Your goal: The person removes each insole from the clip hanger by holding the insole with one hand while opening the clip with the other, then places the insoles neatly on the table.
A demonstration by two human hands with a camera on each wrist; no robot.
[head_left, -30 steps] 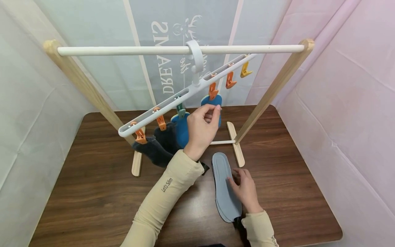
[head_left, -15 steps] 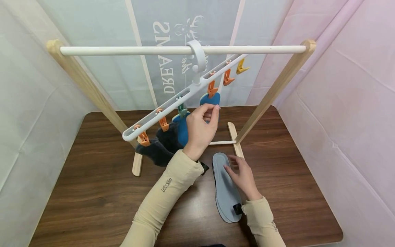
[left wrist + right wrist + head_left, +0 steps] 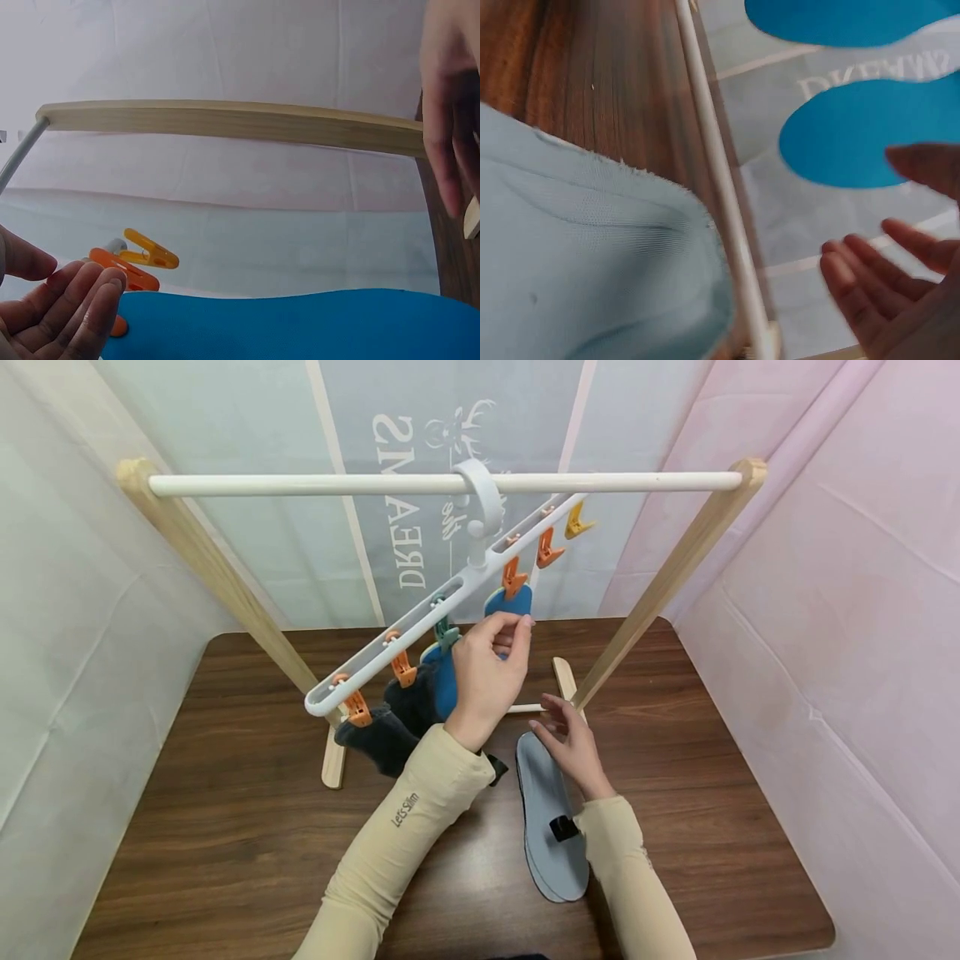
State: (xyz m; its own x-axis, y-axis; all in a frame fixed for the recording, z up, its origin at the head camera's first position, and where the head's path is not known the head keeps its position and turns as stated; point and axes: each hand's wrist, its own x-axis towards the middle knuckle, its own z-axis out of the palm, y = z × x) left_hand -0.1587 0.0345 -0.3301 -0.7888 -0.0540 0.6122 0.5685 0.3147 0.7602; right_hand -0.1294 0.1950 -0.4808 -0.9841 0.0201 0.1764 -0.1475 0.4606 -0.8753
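Observation:
My left hand (image 3: 491, 668) is raised in front of a blue insole (image 3: 508, 602) that hangs from an orange clip (image 3: 513, 578). In the left wrist view a gap separates its thumb from its loosely curled fingers (image 3: 94, 319), with nothing between them. My right hand (image 3: 573, 747), fingers spread and holding nothing, hovers over the front end of a stacked pair of grey insoles (image 3: 542, 802) on the table. A second blue insole (image 3: 446, 681), partly hidden by my left hand, hangs from a green clip (image 3: 446, 633).
A white clip hanger (image 3: 474, 578) hooks over the white rod (image 3: 300, 485) of a wooden-legged rack. Two dark socks (image 3: 375, 739) hang from orange clips at its near left end. Another orange clip (image 3: 549, 550) and a yellow clip (image 3: 576, 522) hold nothing at the far end.
My right hand has moved forward from beside the grey insoles to above their front end. The hanger has turned slightly, its near end swinging right. My left hand has barely moved.

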